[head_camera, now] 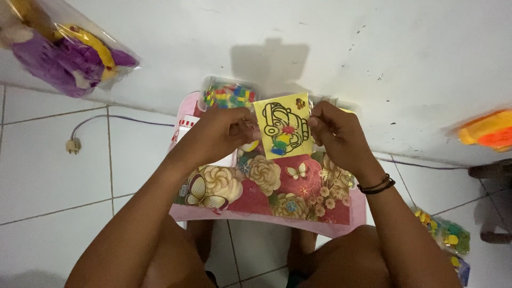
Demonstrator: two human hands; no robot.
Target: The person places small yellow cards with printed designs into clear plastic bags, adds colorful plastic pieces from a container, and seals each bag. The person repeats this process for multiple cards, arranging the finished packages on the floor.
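1. A small yellow card (282, 126) with a black outline drawing, partly filled in with colour, is held upright between the two hands, over a low pink table (346, 220).
2. The card's left edge is pinched by the left hand (226, 133), its fingers closed together on it; the right edge is clamped by the right hand (337, 136), thumb pressed against the card.
3. The card is judged best kept flat and steady by an even grip on both edges, with the fingers held off the coloured part so it is not smudged or bent.
4. Just beyond the left hand, a clear container of small coloured pieces (229, 95) sits at the far edge of the table.
5. Below both hands, the table is covered by a floral sheet (266, 186).
6. Well to the right of the right hand, an orange object (490, 130) lies against the wall; far left of the left hand, a bagged purple toy (64, 45) hangs.
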